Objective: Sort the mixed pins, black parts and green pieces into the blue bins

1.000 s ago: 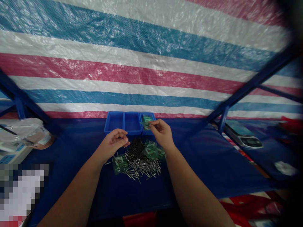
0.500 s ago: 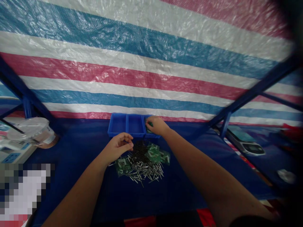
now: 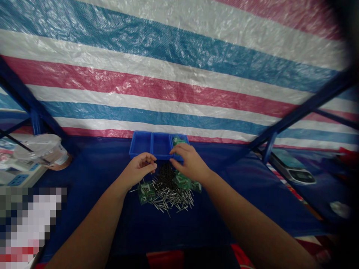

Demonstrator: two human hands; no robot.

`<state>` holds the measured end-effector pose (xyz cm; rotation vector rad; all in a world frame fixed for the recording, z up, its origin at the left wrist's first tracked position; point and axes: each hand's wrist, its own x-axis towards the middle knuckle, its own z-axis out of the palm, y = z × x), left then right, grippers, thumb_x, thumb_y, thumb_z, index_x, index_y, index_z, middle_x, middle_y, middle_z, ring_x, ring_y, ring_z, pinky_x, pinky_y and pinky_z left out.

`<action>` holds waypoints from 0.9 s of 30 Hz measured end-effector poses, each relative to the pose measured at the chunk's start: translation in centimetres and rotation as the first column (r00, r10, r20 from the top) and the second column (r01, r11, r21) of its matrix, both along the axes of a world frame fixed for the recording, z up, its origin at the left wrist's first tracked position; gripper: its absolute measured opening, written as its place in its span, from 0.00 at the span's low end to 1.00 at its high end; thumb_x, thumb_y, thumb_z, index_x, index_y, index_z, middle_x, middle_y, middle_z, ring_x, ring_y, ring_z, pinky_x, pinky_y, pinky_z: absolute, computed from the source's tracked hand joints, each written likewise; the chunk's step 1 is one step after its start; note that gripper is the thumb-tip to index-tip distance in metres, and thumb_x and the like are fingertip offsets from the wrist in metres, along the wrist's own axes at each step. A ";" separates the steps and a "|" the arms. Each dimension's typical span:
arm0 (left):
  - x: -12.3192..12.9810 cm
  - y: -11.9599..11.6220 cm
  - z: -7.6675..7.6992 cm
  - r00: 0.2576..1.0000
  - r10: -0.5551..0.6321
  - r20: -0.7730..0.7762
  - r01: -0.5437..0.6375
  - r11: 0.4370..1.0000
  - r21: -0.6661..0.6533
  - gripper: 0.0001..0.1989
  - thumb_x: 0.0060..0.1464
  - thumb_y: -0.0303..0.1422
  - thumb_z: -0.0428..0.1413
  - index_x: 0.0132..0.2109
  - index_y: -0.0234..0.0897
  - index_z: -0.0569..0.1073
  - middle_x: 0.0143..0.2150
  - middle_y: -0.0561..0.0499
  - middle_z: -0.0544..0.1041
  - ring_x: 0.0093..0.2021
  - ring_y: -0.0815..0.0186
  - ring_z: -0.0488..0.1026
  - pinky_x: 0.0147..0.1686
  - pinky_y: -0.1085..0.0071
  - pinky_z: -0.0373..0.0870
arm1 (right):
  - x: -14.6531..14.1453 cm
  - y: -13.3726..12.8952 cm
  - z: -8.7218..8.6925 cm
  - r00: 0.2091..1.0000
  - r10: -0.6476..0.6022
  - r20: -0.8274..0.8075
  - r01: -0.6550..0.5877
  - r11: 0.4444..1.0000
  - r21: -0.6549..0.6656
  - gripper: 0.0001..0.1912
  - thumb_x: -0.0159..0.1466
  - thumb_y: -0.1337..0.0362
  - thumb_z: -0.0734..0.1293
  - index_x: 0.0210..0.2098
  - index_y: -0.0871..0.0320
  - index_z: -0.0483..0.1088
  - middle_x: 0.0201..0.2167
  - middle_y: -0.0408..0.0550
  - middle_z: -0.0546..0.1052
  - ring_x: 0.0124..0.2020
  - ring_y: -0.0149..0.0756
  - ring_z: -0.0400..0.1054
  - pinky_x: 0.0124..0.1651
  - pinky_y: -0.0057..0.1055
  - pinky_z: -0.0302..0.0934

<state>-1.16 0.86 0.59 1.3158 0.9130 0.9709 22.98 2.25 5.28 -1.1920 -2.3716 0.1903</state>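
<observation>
Green pieces [image 3: 177, 141] in the tray [image 3: 140, 146], far more on the counter [image 3: 252, 194]

A red, white and blue striped woven tarp [image 3: 168, 74] fills the wall ahead, and blue steel struts [image 3: 305, 108] cross it on both sides. The counter is covered in dark blue sheeting. Off to the right, beyond a strut, sits a digital scale [image 3: 293, 168]. To the left stand a clear plastic-wrapped tub [image 3: 39, 146] and a power strip [image 3: 18, 180].

The tray is blue plastic with three compartments and stands at the counter's back edge. Its right compartment holds a small bunch of the green pieces, which are too small to identify exactly. Most of the material lies out on the counter, in front of the tray: a loose heap of silver metal pins [image 3: 171, 200], darker pins [image 3: 166, 173] massed at its back, and green strips [image 3: 146, 193] around its edges. So only a small share sits in the tray, and the bulk remains in the heap.

The right hand [image 3: 190, 162] hovers just in front of the tray, above the darker pins, its fingers spread and curved, with nothing visible among them. The left hand [image 3: 138, 169] is beside the heap, loosely curled, fingertips close to the thumb; whether it pinches anything tiny cannot be told.
</observation>
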 end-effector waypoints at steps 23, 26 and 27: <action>-0.3 0.1 -0.2 0.993 0.113 0.024 -0.114 0.992 0.049 0.12 0.52 0.35 0.63 0.42 0.36 0.74 0.31 0.55 0.71 0.30 0.70 0.70 0.34 0.72 0.66 | -7.8 -5.9 -3.4 0.935 0.267 0.233 -0.224 0.955 -0.195 0.26 0.56 0.59 0.75 0.54 0.57 0.71 0.51 0.54 0.70 0.51 0.49 0.62 0.55 0.45 0.60; -0.6 0.1 0.0 0.989 0.137 0.058 -0.141 0.987 0.076 0.11 0.52 0.34 0.63 0.42 0.36 0.74 0.31 0.55 0.72 0.30 0.71 0.70 0.34 0.73 0.66 | -7.8 -5.9 -3.4 0.945 0.298 0.137 -0.262 0.937 -0.232 0.26 0.56 0.63 0.74 0.54 0.57 0.71 0.50 0.53 0.70 0.51 0.46 0.64 0.57 0.43 0.60; -0.7 0.1 0.0 0.986 0.146 0.075 -0.152 0.985 0.082 0.11 0.53 0.34 0.63 0.42 0.36 0.74 0.31 0.55 0.72 0.30 0.71 0.69 0.34 0.74 0.65 | -7.7 -6.0 -3.5 0.946 0.314 0.084 -0.285 0.926 -0.250 0.26 0.56 0.65 0.73 0.54 0.58 0.71 0.50 0.52 0.70 0.50 0.45 0.65 0.57 0.41 0.61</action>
